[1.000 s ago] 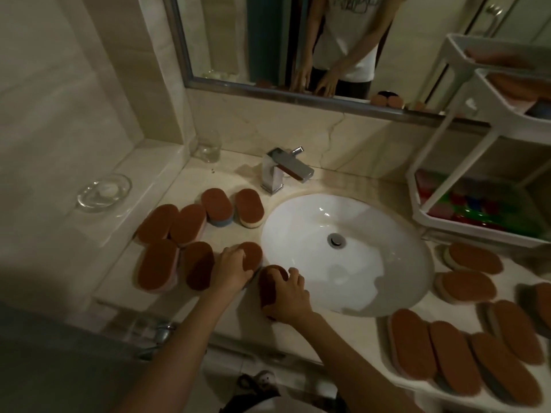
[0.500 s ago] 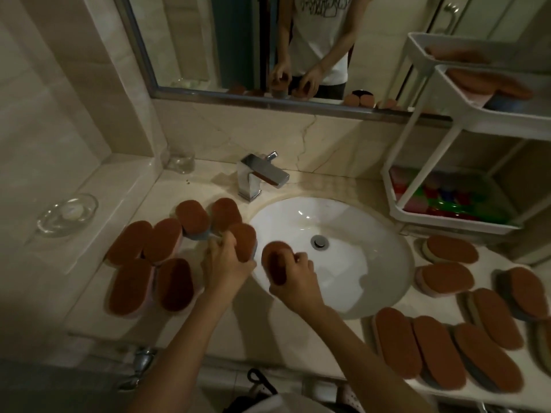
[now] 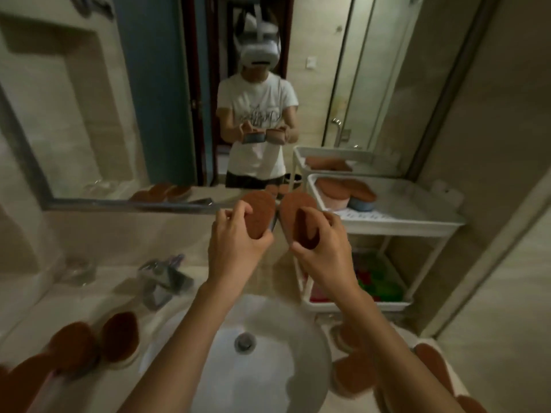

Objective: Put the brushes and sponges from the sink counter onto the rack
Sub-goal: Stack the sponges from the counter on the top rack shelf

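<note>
Dim bathroom light falls on a pale counter around a white sink, with a white rack standing to the right. Above the sink, the left hand grips one brown sponge and the right hand grips another, both raised beside the rack's top shelf, where a few sponges already lie. More wait on the counter at both sides. To do this well, I'd carry each sponge over the shelf's rim, set it flat on the bare part, and let go only once it rests.
</note>
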The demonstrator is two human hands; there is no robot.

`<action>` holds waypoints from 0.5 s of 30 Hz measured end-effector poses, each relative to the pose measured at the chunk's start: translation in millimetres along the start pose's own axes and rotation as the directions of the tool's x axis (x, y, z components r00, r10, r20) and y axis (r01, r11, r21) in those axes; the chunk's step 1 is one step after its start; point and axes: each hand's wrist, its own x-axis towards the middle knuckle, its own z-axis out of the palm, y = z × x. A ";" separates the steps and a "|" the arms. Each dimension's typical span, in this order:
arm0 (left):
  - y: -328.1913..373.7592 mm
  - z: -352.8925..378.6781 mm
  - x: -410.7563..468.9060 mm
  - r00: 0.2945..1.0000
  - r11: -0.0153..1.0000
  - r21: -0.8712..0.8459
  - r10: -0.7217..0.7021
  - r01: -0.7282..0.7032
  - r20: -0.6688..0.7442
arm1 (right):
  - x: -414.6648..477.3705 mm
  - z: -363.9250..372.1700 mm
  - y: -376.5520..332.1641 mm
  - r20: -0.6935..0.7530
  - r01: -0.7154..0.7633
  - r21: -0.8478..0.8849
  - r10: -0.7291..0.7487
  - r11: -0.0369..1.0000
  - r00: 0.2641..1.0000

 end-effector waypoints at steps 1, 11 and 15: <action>15.0 7.5 7.1 0.999 0.999 -0.011 0.034 -0.034 -0.012 | 11.7 -14.3 8.6 -0.035 0.008 -0.007 -0.008 1.000 0.999; 128.5 76.4 67.8 0.981 0.981 0.022 0.191 -0.192 0.037 | 134.3 -99.6 120.7 -0.107 -0.252 -0.093 0.242 0.963 0.964; 143.7 94.0 75.3 0.984 0.990 0.009 0.141 -0.143 0.106 | 153.9 -96.8 151.1 -0.022 -0.361 0.011 0.361 0.932 0.932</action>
